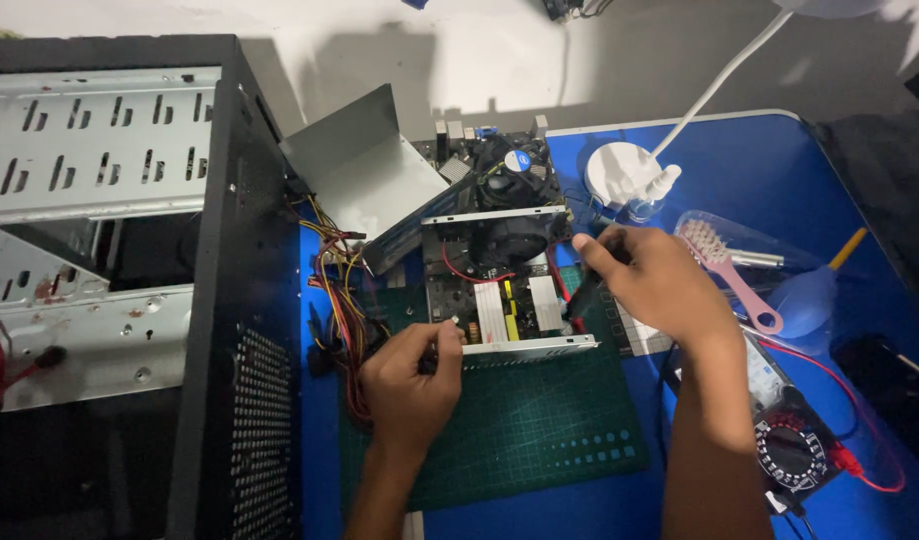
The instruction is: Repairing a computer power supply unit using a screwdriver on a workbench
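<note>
An opened power supply unit (505, 290) lies on a green cutting mat (540, 425), its fan and circuit parts exposed. My left hand (410, 380) grips the unit's near left corner by its metal edge. My right hand (660, 285) is at the unit's right side, closed on a dark tool (587, 292) whose tip points down into the unit. A bundle of coloured cables (340, 290) runs from the unit's left side. The unit's grey metal cover (365, 170) leans just behind it.
An open black computer case (130, 250) fills the left. A motherboard (500, 160) lies behind the unit. On the blue table (770, 170) are a white lamp base (620, 172), a pink brush (730, 270), a blue blower (810, 298) and a multimeter (790, 430) with red leads.
</note>
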